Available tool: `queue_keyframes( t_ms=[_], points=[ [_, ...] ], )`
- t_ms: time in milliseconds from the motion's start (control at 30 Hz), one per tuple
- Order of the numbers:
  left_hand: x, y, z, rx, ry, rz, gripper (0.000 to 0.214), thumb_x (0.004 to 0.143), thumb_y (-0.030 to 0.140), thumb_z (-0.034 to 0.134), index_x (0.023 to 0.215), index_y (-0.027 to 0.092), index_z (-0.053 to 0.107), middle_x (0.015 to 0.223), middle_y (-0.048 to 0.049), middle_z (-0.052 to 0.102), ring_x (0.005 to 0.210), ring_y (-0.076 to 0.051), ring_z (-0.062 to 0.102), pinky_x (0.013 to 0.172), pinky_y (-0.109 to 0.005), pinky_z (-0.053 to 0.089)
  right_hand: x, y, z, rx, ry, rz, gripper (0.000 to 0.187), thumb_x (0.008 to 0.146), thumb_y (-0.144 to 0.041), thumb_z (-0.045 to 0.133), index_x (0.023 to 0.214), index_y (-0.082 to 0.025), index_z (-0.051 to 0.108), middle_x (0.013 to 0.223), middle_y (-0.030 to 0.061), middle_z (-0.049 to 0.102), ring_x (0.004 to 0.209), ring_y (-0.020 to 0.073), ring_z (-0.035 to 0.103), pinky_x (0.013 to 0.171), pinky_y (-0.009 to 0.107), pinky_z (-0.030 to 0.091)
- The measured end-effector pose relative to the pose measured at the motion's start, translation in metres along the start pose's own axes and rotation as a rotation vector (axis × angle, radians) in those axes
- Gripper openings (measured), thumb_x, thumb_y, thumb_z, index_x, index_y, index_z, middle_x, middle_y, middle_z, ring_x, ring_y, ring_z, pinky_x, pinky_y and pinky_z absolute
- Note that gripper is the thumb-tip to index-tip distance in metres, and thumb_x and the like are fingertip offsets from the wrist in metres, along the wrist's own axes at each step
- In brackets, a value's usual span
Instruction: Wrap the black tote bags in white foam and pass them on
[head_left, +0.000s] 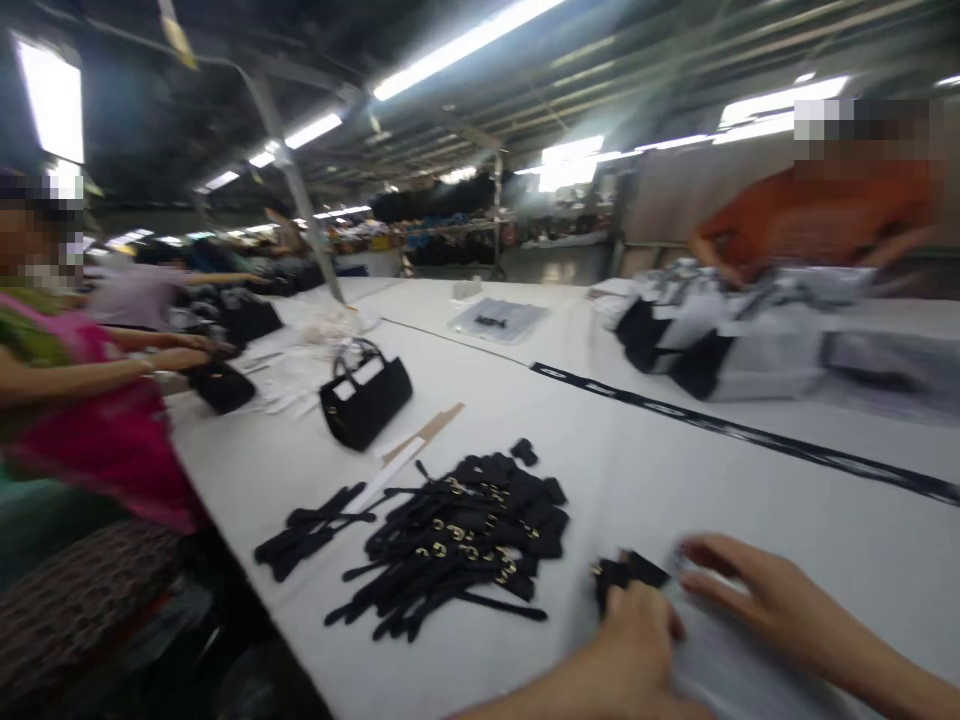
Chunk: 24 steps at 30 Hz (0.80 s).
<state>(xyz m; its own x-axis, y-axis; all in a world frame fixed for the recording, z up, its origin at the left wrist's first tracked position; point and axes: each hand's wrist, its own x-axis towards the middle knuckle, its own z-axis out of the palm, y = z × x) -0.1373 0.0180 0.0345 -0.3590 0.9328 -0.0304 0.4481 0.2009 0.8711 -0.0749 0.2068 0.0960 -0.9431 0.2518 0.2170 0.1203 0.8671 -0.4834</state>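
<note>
At the lower right, my left hand (641,640) is closed on small black fabric pieces (630,572) with a bit of gold-coloured metal. Just right of it is my right hand (757,595), blurred, its fingers curved and apart. It hovers by a clear plastic bag (739,655) that lies under both hands; whether it touches the bag I cannot tell. Left of my hands lies a heap of black straps (465,530) with gold-coloured rings. A smaller bunch of black straps (307,530) sits beside the heap.
A black handbag (367,400) stands on the white table (570,440), near a brown strip (424,435). A long black band (675,410) crosses the table. One person works at left (97,390); another, in orange (817,220), handles wrapped bags (705,340) opposite.
</note>
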Motion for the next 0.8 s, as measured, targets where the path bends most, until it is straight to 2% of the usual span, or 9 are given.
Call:
queue_keyframes(
  t_ms=[100, 167, 267, 333, 433, 500, 600, 700, 800],
  points=[
    [-0.014, 0.014, -0.008, -0.011, 0.045, 0.015, 0.048, 0.06, 0.025, 0.068, 0.099, 0.019, 0.04, 0.104, -0.0064, 0.046, 0.099, -0.023, 0.043, 0.088, -0.04, 0.042, -0.019, -0.034, 0.004, 0.316, 0.137, 0.249, 0.044, 0.086, -0.057, 0.046, 0.113, -0.023, 0.056, 0.114, 0.0107, 0.064, 0.107, 0.0256, 0.059, 0.095, 0.042, 0.047],
    [-0.016, 0.016, -0.008, 0.007, 0.033, 0.039, 0.041, 0.063, 0.02, 0.063, 0.096, 0.02, 0.039, 0.102, -0.0056, 0.046, 0.098, -0.022, 0.043, 0.088, -0.04, 0.041, -0.024, -0.048, 0.024, 0.514, 0.187, 0.294, 0.051, 0.09, -0.059, 0.037, 0.125, -0.023, 0.046, 0.125, 0.0112, 0.057, 0.119, 0.0239, 0.051, 0.103, 0.042, 0.041],
    [-0.019, 0.013, -0.002, 0.012, 0.004, 0.07, 0.038, 0.067, 0.019, 0.059, 0.098, 0.02, 0.038, 0.104, -0.0054, 0.047, 0.099, -0.023, 0.043, 0.09, -0.04, 0.041, -0.035, -0.057, 0.059, 0.597, 0.19, 0.363, 0.057, 0.092, -0.062, 0.031, 0.135, -0.024, 0.036, 0.138, 0.0112, 0.046, 0.13, 0.0233, 0.04, 0.113, 0.044, 0.027],
    [-0.02, 0.009, 0.0, 0.015, -0.007, 0.083, 0.038, 0.068, 0.019, 0.059, 0.1, 0.02, 0.039, 0.106, -0.0061, 0.047, 0.102, -0.024, 0.043, 0.093, -0.041, 0.039, -0.041, -0.056, 0.074, 0.588, 0.191, 0.35, 0.06, 0.092, -0.062, 0.029, 0.139, -0.024, 0.033, 0.141, 0.0105, 0.043, 0.132, 0.0227, 0.037, 0.114, 0.044, 0.024],
    [-0.021, 0.002, -0.002, 0.011, -0.046, 0.09, 0.036, 0.068, 0.021, 0.058, 0.099, 0.019, 0.039, 0.108, -0.007, 0.047, 0.105, -0.024, 0.043, 0.094, -0.04, 0.037, -0.04, -0.049, 0.085, 0.596, 0.221, 0.333, 0.062, 0.092, -0.063, 0.029, 0.14, -0.023, 0.033, 0.135, 0.011, 0.05, 0.128, 0.0223, 0.043, 0.112, 0.044, 0.028],
    [-0.021, 0.0, -0.005, 0.009, -0.077, 0.103, 0.036, 0.069, 0.021, 0.056, 0.1, 0.019, 0.039, 0.108, -0.0068, 0.047, 0.105, -0.023, 0.043, 0.094, -0.038, 0.038, -0.035, -0.044, 0.082, 0.669, 0.281, 0.364, 0.063, 0.094, -0.061, 0.022, 0.14, -0.02, 0.033, 0.129, 0.0132, 0.055, 0.124, 0.0217, 0.048, 0.108, 0.044, 0.035],
    [-0.022, 0.0, -0.007, 0.049, -0.079, 0.128, 0.037, 0.068, 0.021, 0.055, 0.102, 0.019, 0.039, 0.108, -0.0062, 0.047, 0.105, -0.022, 0.043, 0.094, -0.037, 0.038, -0.036, -0.043, 0.064, 0.746, 0.369, 0.39, 0.065, 0.095, -0.056, 0.008, 0.139, -0.017, 0.035, 0.123, 0.0158, 0.059, 0.119, 0.0216, 0.053, 0.101, 0.042, 0.043],
    [-0.023, 0.002, -0.004, 0.088, -0.037, 0.142, 0.039, 0.067, 0.023, 0.057, 0.102, 0.019, 0.041, 0.107, -0.0057, 0.047, 0.103, -0.022, 0.044, 0.094, -0.038, 0.039, -0.063, -0.053, 0.042, 0.535, 0.343, 0.292, 0.054, 0.094, -0.054, 0.028, 0.129, -0.018, 0.05, 0.125, 0.0132, 0.058, 0.121, 0.0242, 0.051, 0.108, 0.045, 0.035],
    [-0.024, 0.0, -0.001, 0.103, -0.011, 0.168, 0.038, 0.068, 0.025, 0.056, 0.102, 0.018, 0.042, 0.106, -0.0068, 0.049, 0.103, -0.023, 0.046, 0.095, -0.041, 0.039, -0.106, -0.067, 0.039, 0.021, 0.097, 0.126, 0.046, 0.094, -0.041, 0.036, 0.129, -0.016, 0.053, 0.131, 0.0137, 0.055, 0.127, 0.028, 0.044, 0.113, 0.053, 0.02]
  ],
)
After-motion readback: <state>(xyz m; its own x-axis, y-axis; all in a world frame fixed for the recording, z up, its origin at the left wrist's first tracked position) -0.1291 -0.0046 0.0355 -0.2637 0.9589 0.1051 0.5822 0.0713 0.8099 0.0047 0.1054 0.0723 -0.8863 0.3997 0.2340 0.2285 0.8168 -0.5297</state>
